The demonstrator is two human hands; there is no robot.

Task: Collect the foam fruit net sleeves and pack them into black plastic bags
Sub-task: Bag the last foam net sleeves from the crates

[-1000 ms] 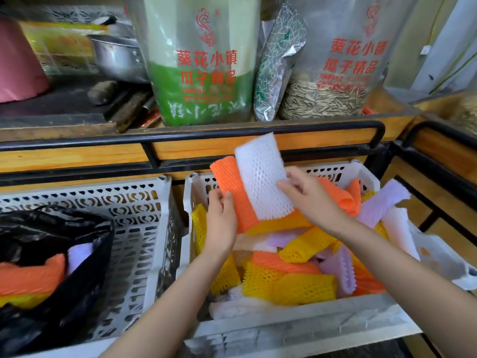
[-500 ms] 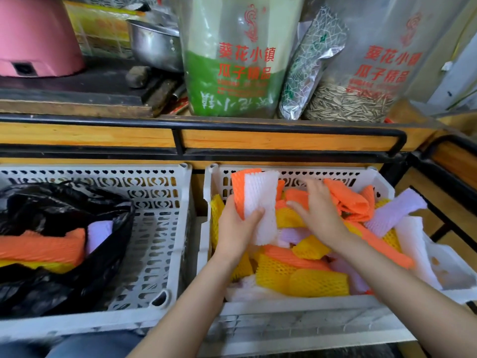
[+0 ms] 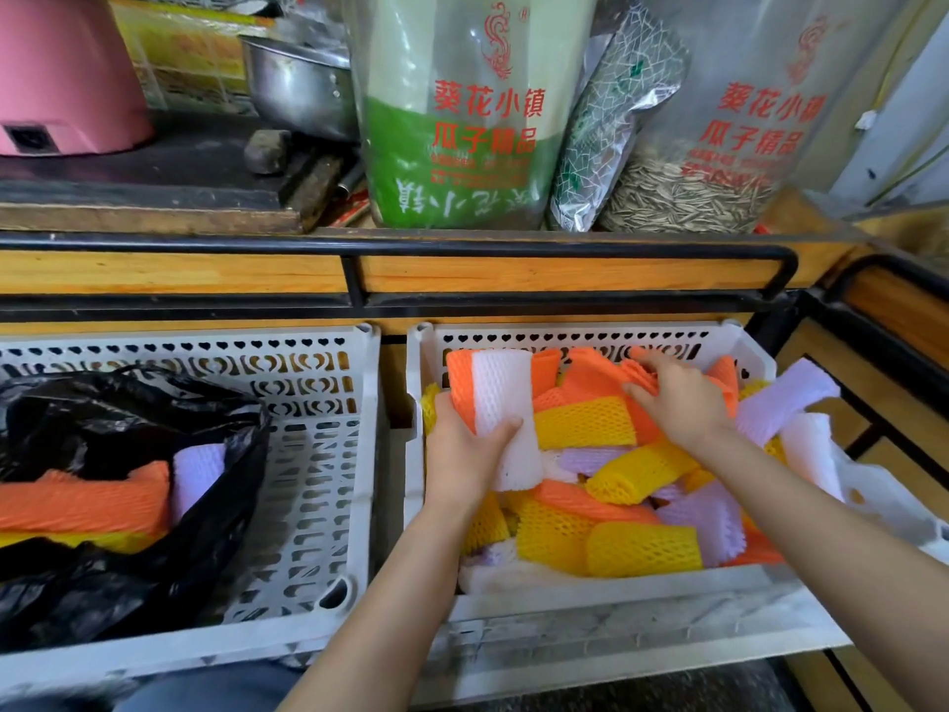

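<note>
While left hand (image 3: 464, 447) grips white sleeve (image 3: 506, 403), green bag (image 3: 462, 161) reads 葵花小镇.

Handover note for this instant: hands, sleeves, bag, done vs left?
Left hand: grips a white sleeve and an orange sleeve over the right crate.
Right hand: on the orange sleeves at that crate's back; grip unclear.
Black bag, in the left crate: some sleeves already in.
Left: the two in hand, plus the many sleeves in the right crate.

Beside the black bag (image 3: 102, 413), the left crate (image 3: 318, 480) stands open.
</note>
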